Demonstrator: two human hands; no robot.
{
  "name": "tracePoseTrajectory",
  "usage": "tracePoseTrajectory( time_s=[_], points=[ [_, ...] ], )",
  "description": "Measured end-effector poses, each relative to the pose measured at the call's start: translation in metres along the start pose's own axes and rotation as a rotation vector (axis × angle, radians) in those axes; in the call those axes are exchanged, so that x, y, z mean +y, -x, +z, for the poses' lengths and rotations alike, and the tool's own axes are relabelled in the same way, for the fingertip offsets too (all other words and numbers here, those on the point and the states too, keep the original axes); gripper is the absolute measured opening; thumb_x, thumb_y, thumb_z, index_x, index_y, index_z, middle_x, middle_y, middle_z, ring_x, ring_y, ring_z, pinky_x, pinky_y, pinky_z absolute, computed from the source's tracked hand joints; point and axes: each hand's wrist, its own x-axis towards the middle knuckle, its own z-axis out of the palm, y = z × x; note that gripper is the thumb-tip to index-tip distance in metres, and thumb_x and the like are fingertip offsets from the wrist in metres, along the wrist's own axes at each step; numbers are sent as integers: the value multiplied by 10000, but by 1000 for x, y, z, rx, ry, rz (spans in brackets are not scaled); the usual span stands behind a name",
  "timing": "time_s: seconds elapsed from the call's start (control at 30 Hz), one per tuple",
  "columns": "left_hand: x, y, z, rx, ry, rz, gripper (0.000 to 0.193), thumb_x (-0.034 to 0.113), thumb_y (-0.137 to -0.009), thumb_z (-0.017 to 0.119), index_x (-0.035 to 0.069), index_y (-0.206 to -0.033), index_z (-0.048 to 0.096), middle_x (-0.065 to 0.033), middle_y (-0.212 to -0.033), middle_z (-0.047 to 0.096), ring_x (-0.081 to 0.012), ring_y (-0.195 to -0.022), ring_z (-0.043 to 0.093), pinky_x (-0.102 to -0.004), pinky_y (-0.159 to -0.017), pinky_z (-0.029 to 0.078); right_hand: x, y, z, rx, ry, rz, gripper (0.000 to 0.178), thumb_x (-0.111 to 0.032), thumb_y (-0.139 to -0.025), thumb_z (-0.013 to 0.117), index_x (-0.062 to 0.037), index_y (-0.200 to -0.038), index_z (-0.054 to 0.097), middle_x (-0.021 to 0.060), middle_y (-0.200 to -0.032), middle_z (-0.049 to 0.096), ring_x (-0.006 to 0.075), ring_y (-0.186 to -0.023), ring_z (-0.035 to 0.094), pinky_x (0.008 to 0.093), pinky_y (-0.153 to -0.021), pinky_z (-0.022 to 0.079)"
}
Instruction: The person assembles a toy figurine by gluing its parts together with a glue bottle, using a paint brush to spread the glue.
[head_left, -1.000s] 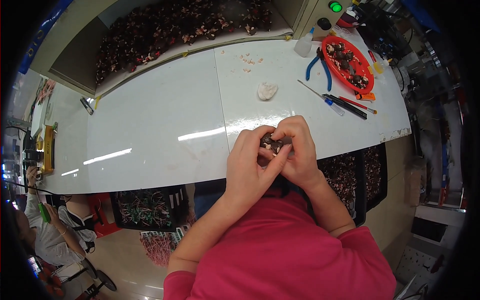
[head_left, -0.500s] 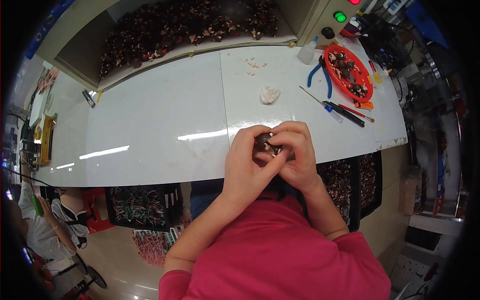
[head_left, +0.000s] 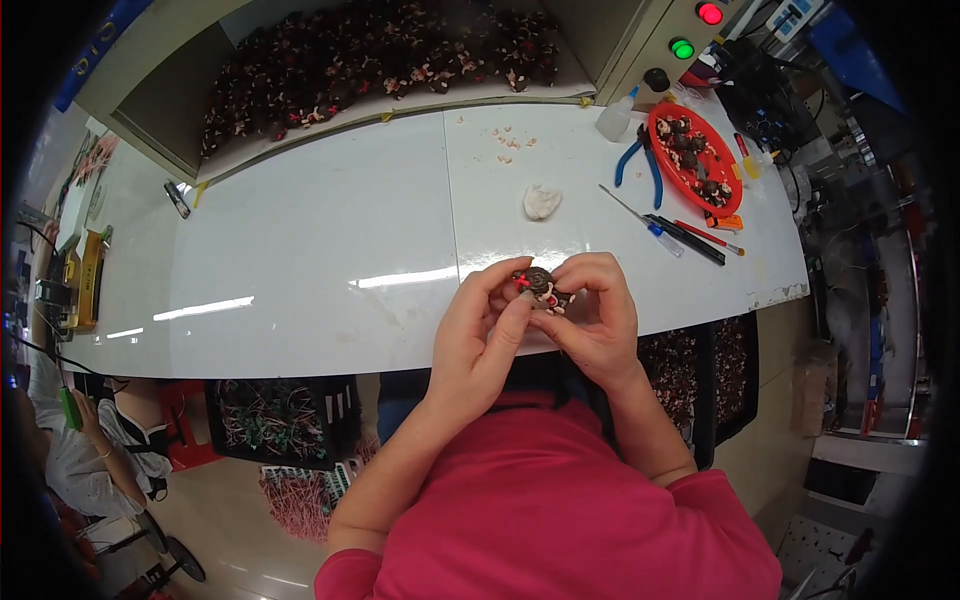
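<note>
Brown figurine [head_left: 541, 283] with red and pale bits, held over the near edge of a white table [head_left: 310, 230]. Left hand [head_left: 475, 332] and right hand [head_left: 606, 325] both grip it, fingers curled close. Farther out lie a white lump [head_left: 542, 203], blue-handled pliers [head_left: 656, 182] and a red bowl [head_left: 722, 150] of brown pieces.

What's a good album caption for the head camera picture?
Left hand and right hand hold a brown piece at a white table; a red plate lies farther right.
</note>
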Motion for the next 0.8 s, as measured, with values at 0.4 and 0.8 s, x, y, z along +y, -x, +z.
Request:
tracePoseTrajectory(
  time_s=[0.4, 0.8],
  points=[
    [0, -1, -2, 58, -136, 90, 276, 69, -948, 485, 4, -1213, 529, -79, -1001, 534, -135, -905, 545, -243, -805, 442, 1, -1, 2, -8, -54, -4, 347, 28, -693, 762, -81, -949, 554, 83, -1007, 556, 177, -888, 570, 258, -740, 481],
    [0, 0, 0, 85, -171, 128, 295, 65, -949, 483, 11, -1238, 505, -95, -1089, 496, -160, -975, 539, -259, -855, 438, -8, -4, -4, -63, -13, 0, 282, 22, -724, 731, -66, -938, 570, 106, -1051, 575, 208, -943, 589, 280, -786, 499]
  ],
)
